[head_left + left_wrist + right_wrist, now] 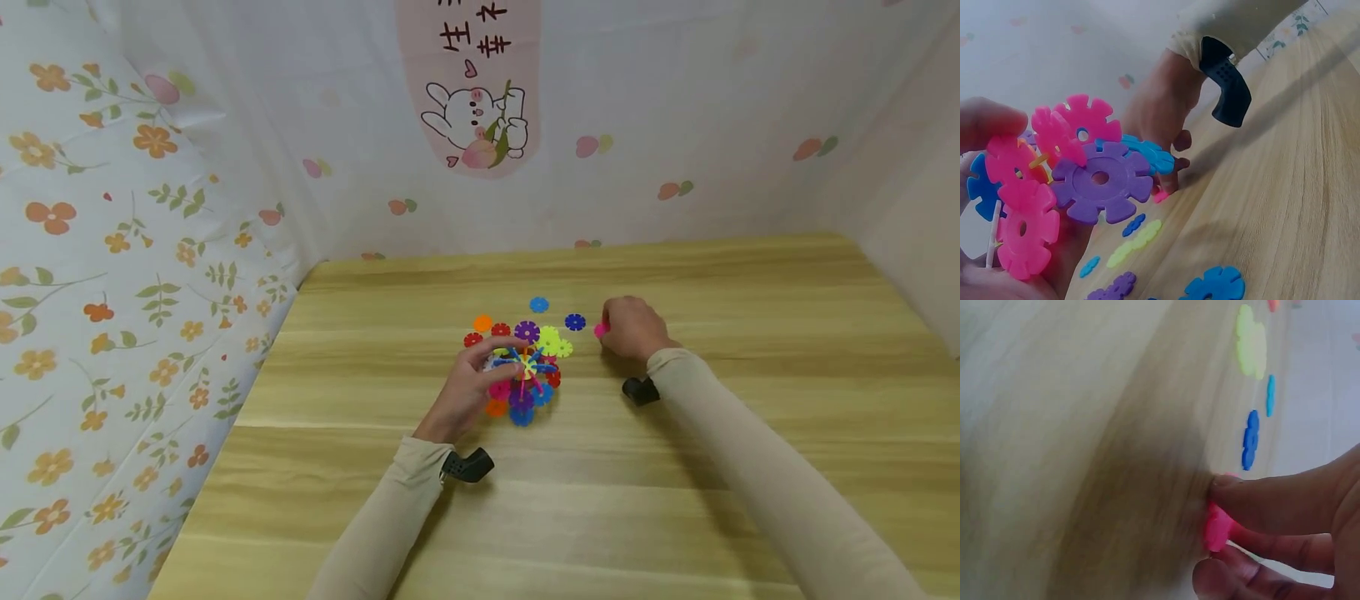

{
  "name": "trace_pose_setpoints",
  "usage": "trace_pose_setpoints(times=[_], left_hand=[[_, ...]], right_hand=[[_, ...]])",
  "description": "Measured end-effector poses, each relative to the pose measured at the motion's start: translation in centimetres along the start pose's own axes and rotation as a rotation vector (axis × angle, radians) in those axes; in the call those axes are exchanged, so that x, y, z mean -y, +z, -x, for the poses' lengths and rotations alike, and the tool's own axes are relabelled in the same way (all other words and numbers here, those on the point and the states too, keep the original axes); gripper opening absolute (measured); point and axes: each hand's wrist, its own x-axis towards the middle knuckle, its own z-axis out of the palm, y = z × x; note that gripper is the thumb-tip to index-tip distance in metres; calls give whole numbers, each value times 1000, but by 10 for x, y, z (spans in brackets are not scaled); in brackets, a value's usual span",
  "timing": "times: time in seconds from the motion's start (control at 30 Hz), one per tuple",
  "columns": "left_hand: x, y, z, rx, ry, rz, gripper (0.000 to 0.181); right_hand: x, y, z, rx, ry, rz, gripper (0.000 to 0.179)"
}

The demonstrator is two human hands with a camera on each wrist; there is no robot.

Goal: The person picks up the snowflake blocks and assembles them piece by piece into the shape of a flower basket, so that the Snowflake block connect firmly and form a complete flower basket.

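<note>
My left hand (pixel 474 379) grips a ball-like build of interlocking plastic snowflake discs (pixel 527 367), with thumb and fingers round its sides. In the left wrist view, pink discs and a purple disc (pixel 1100 180) of the build stand out past the fingers. To the right, my right hand (pixel 633 327) is low over the table with a pink snowflake disc (pixel 1218 526) between thumb and fingers. Close beyond that disc lies a dark blue disc (pixel 1250 440). Part of the build is hidden behind the left fingers.
Loose discs lie on the wooden table (pixel 787 350) beyond the build: a light blue disc (pixel 539 305), an orange disc (pixel 482 322), a purple disc (pixel 527 332), yellow discs (pixel 550 339) and red ones. A printed cloth (pixel 637 100) hangs behind the table.
</note>
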Motion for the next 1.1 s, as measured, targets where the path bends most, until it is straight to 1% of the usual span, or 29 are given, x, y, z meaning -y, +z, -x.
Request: trace_pose_setpoints(times=[0.1, 0.2, 0.27, 0.43, 0.5, 0.57, 0.7, 0.77, 0.87, 0.93, 1.1], left_hand=[[2, 0, 3, -11, -16, 2, 29], [4, 1, 4, -19, -15, 22, 30], [4, 3, 3, -27, -13, 55, 32], [4, 6, -1, -63, -11, 163, 35], [3, 7, -2, -75, -7, 186, 35], [4, 7, -3, -84, -5, 199, 34], [5, 7, -5, -107, -5, 206, 32], [6, 8, -6, -116, -3, 208, 31], [7, 8, -7, -125, 16, 199, 32], [9, 9, -8, -128, 28, 162, 33], [9, 11, -8, -138, 73, 35, 33]], right_hand=[[0, 5, 5, -13, -23, -68, 13], [1, 9, 13, -39, -79, -182, 14], [3, 10, 19, -36, -104, -300, 13], [15, 7, 34, 25, -111, -650, 16], [22, 3, 40, 38, -112, -748, 17], [30, -1, 46, 44, -117, -815, 17], [44, -6, 55, 32, -141, -846, 16], [49, -8, 58, 15, -148, -831, 14], [53, -7, 59, -15, -146, -816, 13], [54, -4, 59, -25, -149, -805, 12], [59, 3, 61, -72, -174, -782, 8]])
